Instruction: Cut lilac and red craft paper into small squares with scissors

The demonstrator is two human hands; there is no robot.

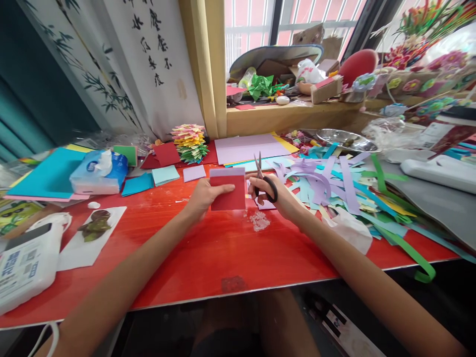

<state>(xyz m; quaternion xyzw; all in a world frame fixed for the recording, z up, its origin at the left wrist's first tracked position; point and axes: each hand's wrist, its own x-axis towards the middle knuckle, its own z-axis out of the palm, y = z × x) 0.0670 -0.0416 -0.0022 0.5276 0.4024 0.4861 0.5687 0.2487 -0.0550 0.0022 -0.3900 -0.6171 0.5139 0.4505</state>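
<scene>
Left hand [204, 198] is pinching red card [227, 197], lilac paper [227, 171] showing along its top, right of tissue pack [98, 173] | right hand [280, 196] is gripping scissors [259, 172], farther right of tissue pack

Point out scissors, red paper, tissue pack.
Scissors [259, 174]: head view, where the blades meet.
Red paper [231, 199]: head view, lower front face.
Tissue pack [97, 173]: head view, side of the wrapper.

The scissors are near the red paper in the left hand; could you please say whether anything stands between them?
No separate object visibly does; the right hand just has its fingers between the handles of the scissors and the red paper.
</scene>
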